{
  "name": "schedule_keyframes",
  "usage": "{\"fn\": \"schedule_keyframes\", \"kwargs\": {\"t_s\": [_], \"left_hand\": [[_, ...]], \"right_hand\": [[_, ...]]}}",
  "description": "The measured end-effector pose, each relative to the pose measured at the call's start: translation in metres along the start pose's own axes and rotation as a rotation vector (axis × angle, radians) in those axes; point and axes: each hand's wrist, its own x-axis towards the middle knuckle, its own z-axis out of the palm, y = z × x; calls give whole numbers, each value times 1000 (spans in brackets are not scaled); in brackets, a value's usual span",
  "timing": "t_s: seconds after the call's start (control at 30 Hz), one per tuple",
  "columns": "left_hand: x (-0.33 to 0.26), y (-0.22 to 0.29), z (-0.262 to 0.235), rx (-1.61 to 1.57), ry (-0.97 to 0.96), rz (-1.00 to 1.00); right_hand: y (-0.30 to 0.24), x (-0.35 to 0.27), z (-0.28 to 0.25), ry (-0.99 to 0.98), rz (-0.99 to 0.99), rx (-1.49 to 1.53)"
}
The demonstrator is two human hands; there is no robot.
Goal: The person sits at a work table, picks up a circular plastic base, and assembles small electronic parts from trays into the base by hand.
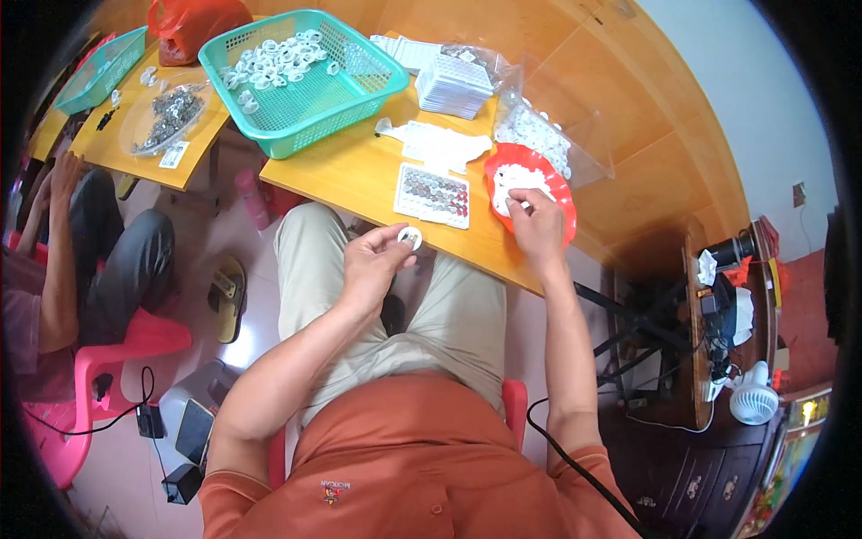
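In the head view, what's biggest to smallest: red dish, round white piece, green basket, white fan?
1. Green basket
2. Red dish
3. White fan
4. Round white piece, in the left hand

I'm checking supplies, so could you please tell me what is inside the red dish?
Small white pieces lie in the red dish; whatever the right hand covers is hidden.

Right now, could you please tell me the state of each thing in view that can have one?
Round white piece: pinched in left hand
Right hand: at the red dish, grip unclear
Red dish: holding white bits
Green basket: upright, partly filled with white parts
White tray: carrying rows of small parts
Flat white pieces: stacked
Clear bag: holding white pieces
Fan: on or off, cannot tell
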Motion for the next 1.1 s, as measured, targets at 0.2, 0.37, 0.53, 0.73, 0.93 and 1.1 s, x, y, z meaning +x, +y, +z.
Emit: {"fn": "schedule_keyframes", "kwargs": {"t_s": [0.2, 0.37, 0.53, 0.73, 0.93, 1.1], "left_hand": [[-1, -7, 0, 82, -13, -30], [-3, -4, 0, 55, -30, -55], [-4, -1, 2, 56, -36, -67], [-6, -2, 2, 56, -36, -68], [-8, -3, 3, 75, -47, -64], [-6, -5, 3, 83, -43, -74]], "right_hand": [[42, 31, -4, -283, 16, -294], [48, 41, 6, -514, 50, -431], [54, 41, 9, -495, 35, -373], [59, 33, 6, -364, 8, -209], [65, 26, 4, -196, 157, 55], [42, 16, -5, -144, 265, 377]]}}
